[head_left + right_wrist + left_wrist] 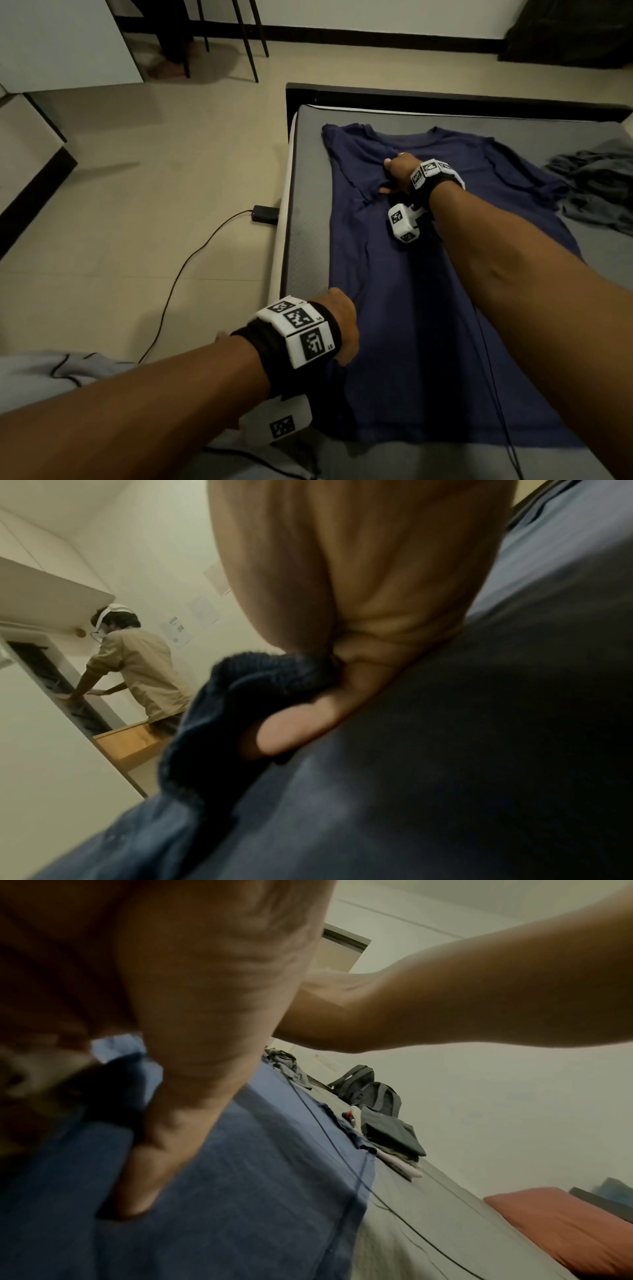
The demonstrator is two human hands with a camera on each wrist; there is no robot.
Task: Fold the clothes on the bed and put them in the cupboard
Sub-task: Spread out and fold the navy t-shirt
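Both hands grip the dark blue cotton T-shirt (428,274): right hand (399,173) pinching its shoulder, left hand (342,325) its hem-side edge. First fold barely started. A crumpled grey garment (596,185) beside the shirt remains unfolded; nothing judged stored.

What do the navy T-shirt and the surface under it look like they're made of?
Navy T-shirt: soft matte knit, probably cotton jersey; it creases limply and bunches where the right hand pinches it.
Bed surface: grey fabric with a fine woven or mesh texture, likely a mattress cover or sheet; which one I cannot tell.
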